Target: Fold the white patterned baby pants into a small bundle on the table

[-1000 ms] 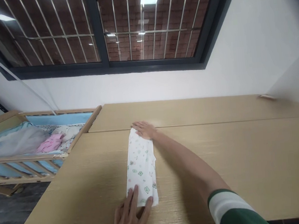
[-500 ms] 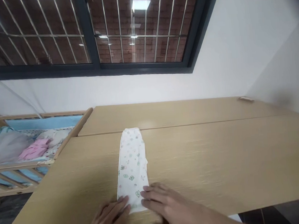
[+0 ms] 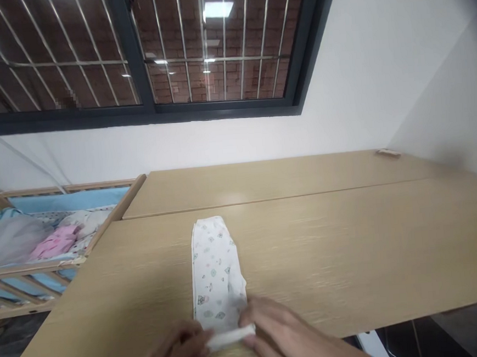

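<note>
A white cloth garment (image 3: 215, 274) with a small printed pattern, folded into a long strip, lies on the wooden tabletop (image 3: 330, 248) and points away from me. Its near end is turned up into a narrow fold. My left hand (image 3: 180, 348) pinches the left end of that fold. At the other end, my right hand (image 3: 270, 327) grips the right corner, thumb below and fingers above. Both hands are slightly blurred, and the exact kind of garment cannot be made out.
To the left stands a wooden crib (image 3: 30, 266) with blue lining, and pink cloth (image 3: 56, 242) lies inside it. A barred window (image 3: 220, 108) is set in the white wall behind. One small flat object (image 3: 388, 153) rests at the table's far right corner.
Both hands went from lying flat on the cloth's near end to gripping it. The near edge is now lifted and folded over, and the cloth's far end has slid toward me.
</note>
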